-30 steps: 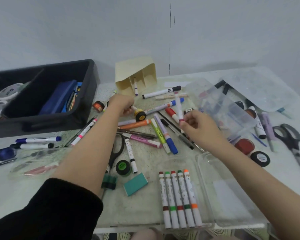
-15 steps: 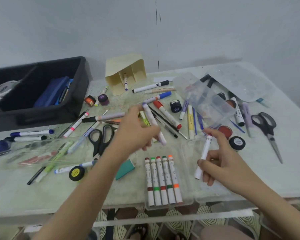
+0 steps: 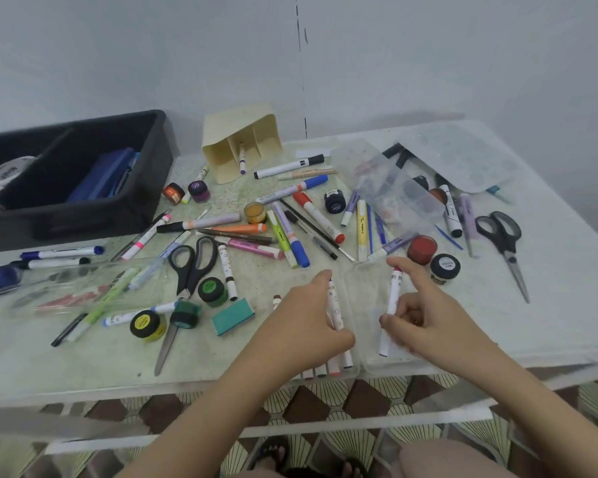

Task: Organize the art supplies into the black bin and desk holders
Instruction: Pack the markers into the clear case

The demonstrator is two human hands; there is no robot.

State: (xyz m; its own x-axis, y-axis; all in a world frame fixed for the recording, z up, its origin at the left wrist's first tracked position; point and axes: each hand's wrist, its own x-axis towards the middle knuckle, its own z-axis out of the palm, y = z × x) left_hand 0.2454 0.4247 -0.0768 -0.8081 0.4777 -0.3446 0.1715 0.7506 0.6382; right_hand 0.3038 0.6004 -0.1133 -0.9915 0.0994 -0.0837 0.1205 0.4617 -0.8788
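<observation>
My left hand (image 3: 302, 319) grips a white marker (image 3: 335, 307) and lies over the row of markers in the clear tray (image 3: 354, 369) at the table's front edge. My right hand (image 3: 420, 313) holds a red-capped white marker (image 3: 392, 298) upright over the clear lid (image 3: 370, 291) beside the tray. The black bin (image 3: 83, 215) stands at the back left with a blue case and tape rolls inside. The cream desk holder (image 3: 242, 139) lies tipped at the back centre, one purple-tipped pen in it.
Markers, pens and paint pots are scattered over the table's middle. Black scissors (image 3: 192, 263) lie left of my hands, another pair (image 3: 506, 243) at the far right. A clear box (image 3: 390, 188) and a clear case (image 3: 83, 288) also lie there. A green eraser (image 3: 232, 315) sits near my left hand.
My left hand came down from the scattered markers with a white marker to the tray's marker row. My right hand stayed over the lid with the red-capped marker.
</observation>
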